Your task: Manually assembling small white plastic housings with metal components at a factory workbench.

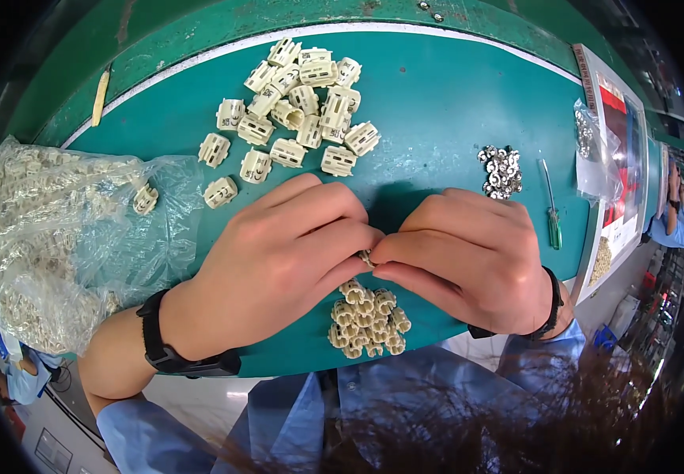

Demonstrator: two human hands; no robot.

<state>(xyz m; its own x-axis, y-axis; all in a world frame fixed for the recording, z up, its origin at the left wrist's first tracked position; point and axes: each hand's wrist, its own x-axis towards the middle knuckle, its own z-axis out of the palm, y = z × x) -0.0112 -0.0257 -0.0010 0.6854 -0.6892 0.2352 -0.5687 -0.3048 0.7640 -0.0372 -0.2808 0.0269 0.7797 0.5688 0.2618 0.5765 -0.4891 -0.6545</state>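
Observation:
My left hand (pixel 282 241) and my right hand (pixel 464 253) meet over the middle of the table, both closed in a pinch. Between their fingertips sits a small cream plastic part (pixel 366 258), mostly covered by the fingers. Whether a metal piece is with it, I cannot tell. Just below my hands, near the table's front edge, is a heap of small cream plastic parts (pixel 368 322). Beyond my left hand lie several cream ribbed plastic housings (pixel 287 152), some piled up. Past my right hand is a cluster of small shiny metal pieces (pixel 502 171).
A big clear plastic bag (pixel 49 245) full of cream parts covers the left side. A green-handled screwdriver (pixel 553 225) lies at the right, near a small clear bag (pixel 597 162) and a white-framed board (pixel 622 150). A yellow stick (pixel 101 99) rests on the far-left edge.

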